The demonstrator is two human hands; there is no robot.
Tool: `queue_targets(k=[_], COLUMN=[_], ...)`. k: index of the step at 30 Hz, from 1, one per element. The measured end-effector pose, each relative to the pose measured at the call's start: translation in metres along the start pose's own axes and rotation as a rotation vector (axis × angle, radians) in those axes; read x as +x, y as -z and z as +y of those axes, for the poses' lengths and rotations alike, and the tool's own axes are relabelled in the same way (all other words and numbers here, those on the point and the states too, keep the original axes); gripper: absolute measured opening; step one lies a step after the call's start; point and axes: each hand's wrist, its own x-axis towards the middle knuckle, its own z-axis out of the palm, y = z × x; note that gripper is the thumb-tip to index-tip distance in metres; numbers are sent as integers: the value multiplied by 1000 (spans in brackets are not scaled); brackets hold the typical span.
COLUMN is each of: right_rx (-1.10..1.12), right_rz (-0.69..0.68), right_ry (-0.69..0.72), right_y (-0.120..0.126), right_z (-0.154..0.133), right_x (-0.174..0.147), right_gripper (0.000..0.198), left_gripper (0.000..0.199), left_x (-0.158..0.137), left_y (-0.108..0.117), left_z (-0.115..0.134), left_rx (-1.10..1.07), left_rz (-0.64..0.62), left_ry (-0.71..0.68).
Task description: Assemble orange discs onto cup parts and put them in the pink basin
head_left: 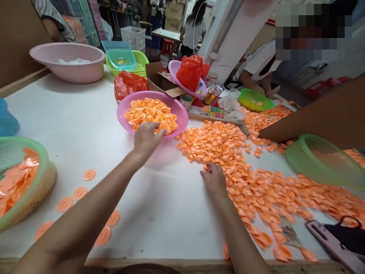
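Observation:
My left hand is over the near rim of a pink plastic bowl, thumb and fingers apart, with nothing visible between them. Small orange plastic cup-shaped pieces fill the bowl. At the left edge of a spread-out heap of similar orange pieces, my right hand has its fingers curled together on one orange plastic piece, which is partly hidden by them. Several flat round orange discs lie on the white table, some of them close to my left forearm.
A green basket of orange discs stands at left, another green basket at right. Behind are a large pale pink basin, red bags and a cardboard box. A phone lies front right. Other people are beyond the table.

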Motion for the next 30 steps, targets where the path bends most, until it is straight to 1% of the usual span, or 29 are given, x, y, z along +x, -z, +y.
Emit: queue_targets(k=[1, 2, 3, 4, 6, 7, 8, 10, 12, 13, 14, 16, 20, 22, 23, 25, 28, 29, 30], right_rx=[4, 2, 2, 15, 133, 250, 402, 746, 1012, 1096, 1152, 1184, 1052, 969, 936, 878, 808, 782, 754], right_rz=[-9, -9, -2, 12, 15, -10, -53, -150, -205, -220, -230, -252, -358, -434, -456, -464, -436, -429, -419], right_ry=[-3, -10, -29, -64, -203, -302, -405, -575, -662, -682, -694, -705, -685, -665, -648, -583, -417, -364, -320], right_y=[-2, -3, -3, -2, 2, 5, 8, 13, 14, 13, 11, 6, 0, 1, 2, 4, 6, 6, 5], right_z=[1, 2, 1, 0, -4, -7, -11, -20, -31, -37, -43, -55, -73, -76, -77, -77, -76, -77, -77], right_x=[-2, -5, -11, -17, -30, -37, -44, -58, -72, -78, -84, -95, -109, -115, -117, -122, -126, -127, -127], right_gripper=[19, 16, 13, 13, 19, 24, 30, 36, 33, 31, 29, 30, 40, 41, 39, 32, 22, 22, 22], left_gripper=[22, 24, 23, 18, 9, 8, 9, 15, 13, 11, 9, 9, 8, 7, 7, 9, 29, 32, 30], left_x=[11, 13, 7, -8, -54, -81, -109, -157, -186, -193, -196, -193, -182, -183, -185, -188, -191, -191, -192], left_y=[11, 23, 36, 51, 80, 95, 108, 128, 132, 127, 118, 88, 13, -13, -20, -26, -22, -20, -19], left_z=[1, -2, -8, -17, -42, -57, -71, -95, -109, -112, -111, -101, -64, -49, -45, -45, -54, -57, -59], left_rx=[-7, -13, -11, 8, 86, 153, 236, 407, 475, 480, 467, 407, 239, 197, 186, 168, 116, 101, 93], left_rz=[-5, -49, -127, -237, -529, -653, -742, -801, -800, -781, -757, -715, -720, -723, -721, -708, -688, -683, -680], left_ry=[-4, -21, -51, -93, -174, -190, -197, -141, -75, -60, -64, -123, -289, -315, -311, -294, -277, -274, -272])
